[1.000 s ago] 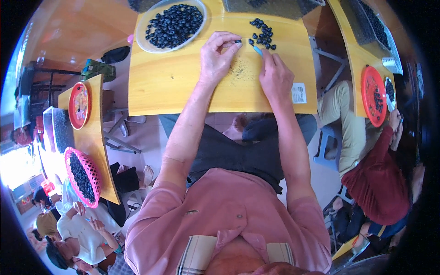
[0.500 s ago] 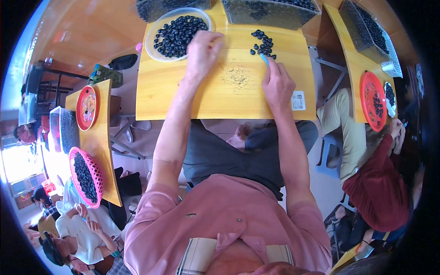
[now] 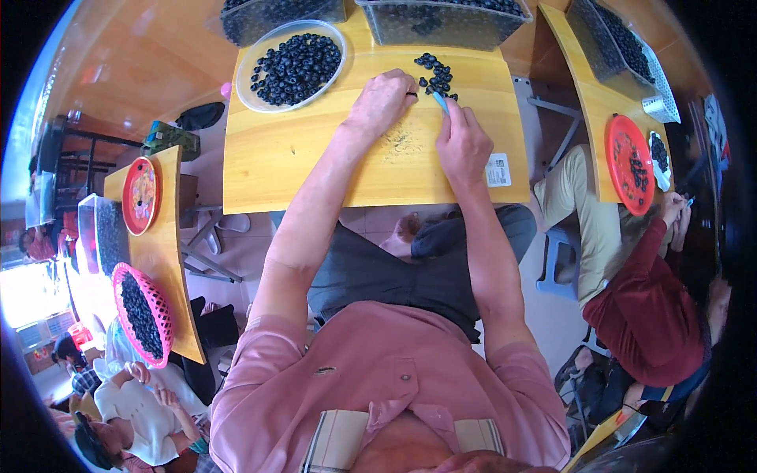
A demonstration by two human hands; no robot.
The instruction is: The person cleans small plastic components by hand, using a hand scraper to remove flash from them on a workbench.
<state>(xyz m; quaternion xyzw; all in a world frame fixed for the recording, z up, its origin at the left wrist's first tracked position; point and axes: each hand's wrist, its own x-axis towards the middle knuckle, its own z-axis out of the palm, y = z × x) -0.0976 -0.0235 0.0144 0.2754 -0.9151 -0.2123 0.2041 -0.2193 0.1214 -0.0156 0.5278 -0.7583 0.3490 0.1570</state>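
Observation:
My left hand (image 3: 384, 100) is over the middle of the yellow wooden table (image 3: 307, 169), its fingers closed on a small dark blueberry (image 3: 411, 94). My right hand (image 3: 464, 146) grips a slim light-blue tool (image 3: 440, 101), whose tip touches or nearly touches the near end of a loose cluster of blueberries (image 3: 439, 75). What kind of tool it is I cannot make out. To the left, a round clear bowl (image 3: 244, 79) holds many dark blueberries. Small pale brown scraps (image 3: 402, 142) lie scattered between my forearms.
Clear bins (image 3: 441, 31) of blueberries stand at the table's far edge. A white label (image 3: 497, 169) lies near the right front corner. Side tables bear red plates (image 3: 617, 162) and a pink basket (image 3: 167, 327). Other people sit at both sides, one with a dark red sleeve (image 3: 631, 292).
My left hand has moved from beside the bowl rightward to near the loose blueberries. My right hand keeps the blue tool at the cluster. The whole view has shifted slightly.

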